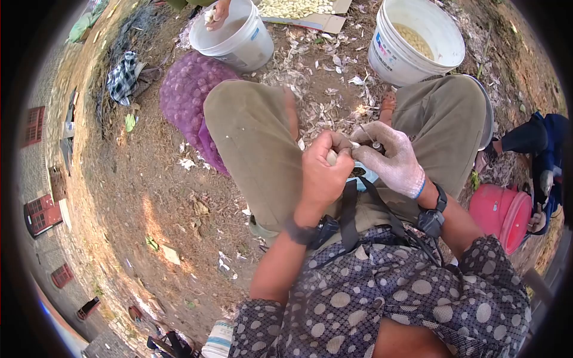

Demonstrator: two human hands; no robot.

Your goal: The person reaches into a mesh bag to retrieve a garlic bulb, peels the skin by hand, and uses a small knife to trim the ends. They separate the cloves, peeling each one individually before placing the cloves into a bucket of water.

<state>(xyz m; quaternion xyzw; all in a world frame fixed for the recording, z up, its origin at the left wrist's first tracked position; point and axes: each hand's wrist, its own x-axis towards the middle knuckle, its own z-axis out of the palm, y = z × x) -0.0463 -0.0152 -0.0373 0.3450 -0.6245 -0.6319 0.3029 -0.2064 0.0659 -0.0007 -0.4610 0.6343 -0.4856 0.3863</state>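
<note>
My bare left hand [327,169] is closed around a pale garlic bulb [332,157], in front of my knees. Touching it from the right is my right hand [391,158], in a whitish, soiled glove, its fingers bent round a small tool with a dark handle [377,145] and a thin metal part. Both hands meet at the garlic, above a light blue item [365,178] in my lap. Beside my left knee lies a purple net bag [190,89] full of bulbs.
A white bucket [248,45] stands ahead on the left, with another person's hand [221,11] holding garlic over it. Another white bucket [388,62] holds pale cloves in liquid. Cloves lie on cardboard [331,22]. A red barrel [498,215] and another person [546,140] are at right.
</note>
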